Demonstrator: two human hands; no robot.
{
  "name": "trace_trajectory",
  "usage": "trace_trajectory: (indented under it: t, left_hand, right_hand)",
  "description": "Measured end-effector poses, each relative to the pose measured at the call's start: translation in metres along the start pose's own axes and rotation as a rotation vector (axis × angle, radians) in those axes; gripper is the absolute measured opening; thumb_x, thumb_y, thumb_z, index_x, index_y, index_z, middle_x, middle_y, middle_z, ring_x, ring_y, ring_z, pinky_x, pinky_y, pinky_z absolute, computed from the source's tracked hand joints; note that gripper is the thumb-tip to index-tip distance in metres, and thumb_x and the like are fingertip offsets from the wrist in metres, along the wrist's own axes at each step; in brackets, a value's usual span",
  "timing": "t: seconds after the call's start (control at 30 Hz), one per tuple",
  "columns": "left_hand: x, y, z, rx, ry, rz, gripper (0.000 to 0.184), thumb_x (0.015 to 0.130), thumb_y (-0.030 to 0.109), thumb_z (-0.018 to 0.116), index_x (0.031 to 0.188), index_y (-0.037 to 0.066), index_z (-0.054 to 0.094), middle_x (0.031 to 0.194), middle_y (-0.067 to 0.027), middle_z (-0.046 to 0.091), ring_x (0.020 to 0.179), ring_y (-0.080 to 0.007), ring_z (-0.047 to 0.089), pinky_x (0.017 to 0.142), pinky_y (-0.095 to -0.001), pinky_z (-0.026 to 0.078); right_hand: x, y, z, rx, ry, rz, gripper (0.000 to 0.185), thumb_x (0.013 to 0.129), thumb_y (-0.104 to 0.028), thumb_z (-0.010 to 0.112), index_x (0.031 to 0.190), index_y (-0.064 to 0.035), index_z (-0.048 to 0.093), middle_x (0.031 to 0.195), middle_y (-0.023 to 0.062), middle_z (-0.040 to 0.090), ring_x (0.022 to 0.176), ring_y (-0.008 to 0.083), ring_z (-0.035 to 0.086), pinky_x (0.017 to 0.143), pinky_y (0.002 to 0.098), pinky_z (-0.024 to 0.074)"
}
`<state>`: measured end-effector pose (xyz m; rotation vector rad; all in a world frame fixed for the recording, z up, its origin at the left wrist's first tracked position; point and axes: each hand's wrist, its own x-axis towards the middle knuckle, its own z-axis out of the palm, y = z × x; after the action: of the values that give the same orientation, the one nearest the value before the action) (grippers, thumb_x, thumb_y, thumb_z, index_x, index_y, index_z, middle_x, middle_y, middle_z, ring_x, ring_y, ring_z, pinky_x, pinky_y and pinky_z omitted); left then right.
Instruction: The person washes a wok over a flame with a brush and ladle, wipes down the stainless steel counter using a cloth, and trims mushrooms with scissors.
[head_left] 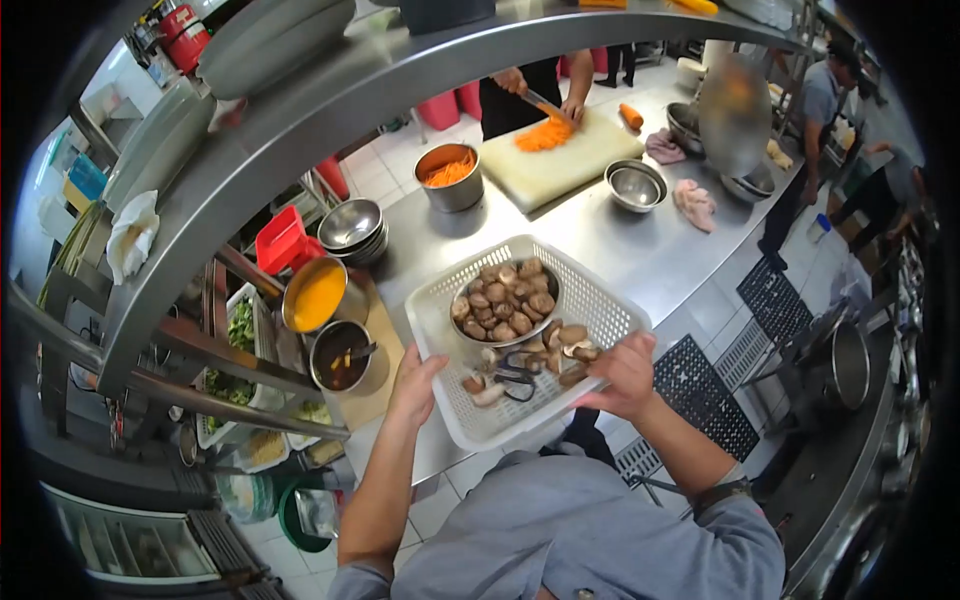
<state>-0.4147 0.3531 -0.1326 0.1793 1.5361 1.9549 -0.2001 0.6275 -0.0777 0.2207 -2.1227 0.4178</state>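
White basket (600, 290) is held at the near edge of the steel table (405, 250); contact with the table cannot be determined. Its left side is gripped by the left hand (415, 385), its right side by the right hand (626, 372). Inside, a metal bowl (514, 341) is filled with brown mushrooms (505, 298); loose mushrooms (573, 335) and dark-handled scissors (517, 379) are seen beside it.

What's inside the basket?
The basket holds a bowl of mushrooms, with loose mushrooms and what look like black scissors beside it. Whatever lies under the bowl or its top mushrooms is covered.
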Motion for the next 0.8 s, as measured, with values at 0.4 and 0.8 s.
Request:
trace_trajectory:
  t: [0.4,0.8]
  left_hand:
    - [-0.007,-0.013,0.009,1.11,0.58,0.57,0.05,0.084,0.004,0.063,0.131,-0.002,0.049,0.125,-0.0233,0.056,0.118,-0.0393,0.054,0.102,-0.0417,0.043]
    - [0.021,-0.03,0.092,1.42,-0.075,0.261,0.043,0.082,0.014,0.072,0.122,0.008,0.06,0.12,-0.0152,0.056,0.113,-0.0368,0.056,0.094,-0.0431,0.049]
  right_hand:
    - [-0.043,0.01,0.05,0.442,-0.363,0.348,0.038,0.073,-0.031,0.084,0.1,-0.0086,0.068,0.105,0.0083,0.063,0.099,0.029,0.056,0.091,0.0401,0.0425]
    - [-0.021,0.106,0.034,0.573,-0.456,0.652,0.026,0.088,-0.011,0.07,0.112,-0.0022,0.065,0.098,0.013,0.063,0.076,0.0215,0.066,0.064,0.0314,0.052]
